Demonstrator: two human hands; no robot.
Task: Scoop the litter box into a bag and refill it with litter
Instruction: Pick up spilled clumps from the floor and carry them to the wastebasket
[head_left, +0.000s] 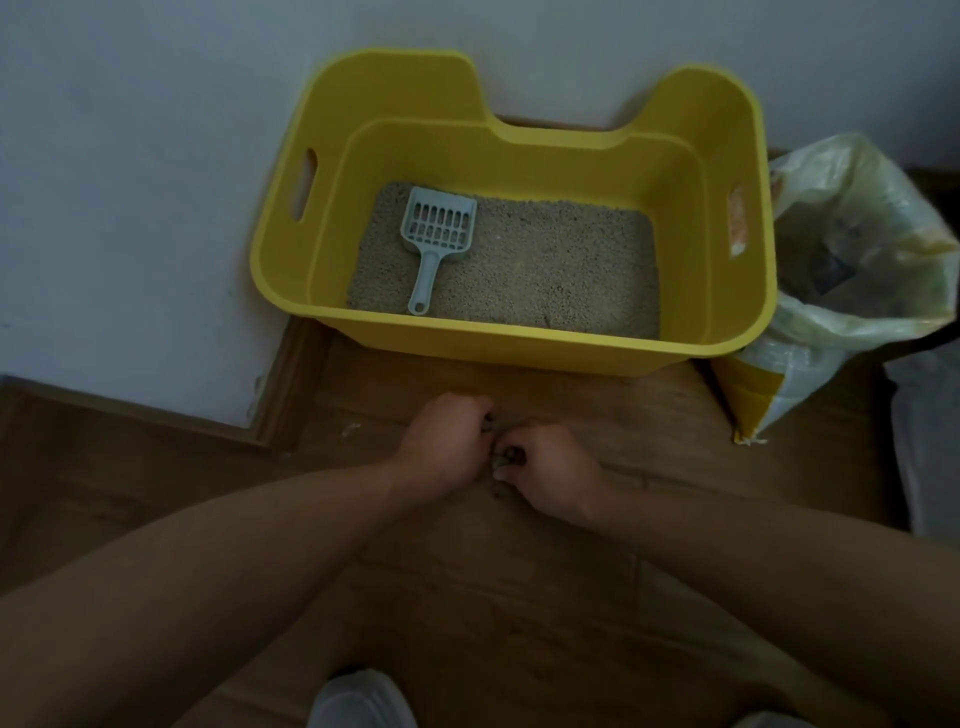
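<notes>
The left hand (441, 439) and right hand (550, 480) are hovering close together over the floor (519, 597), both with fingers curling round a small grey thing (503, 461); what it is cannot be told. Just beyond them the yellow box (519, 338) is sitting against the wall. A scoop (439, 234) is lying on the litter (545, 270), left side. An open sack (857, 270) is standing just right of the box.

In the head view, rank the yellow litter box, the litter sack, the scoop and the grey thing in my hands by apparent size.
1. yellow litter box
2. litter sack, partly hidden behind the box
3. scoop
4. grey thing, mostly covered by the left hand and right hand, so its rank is unsure
</notes>
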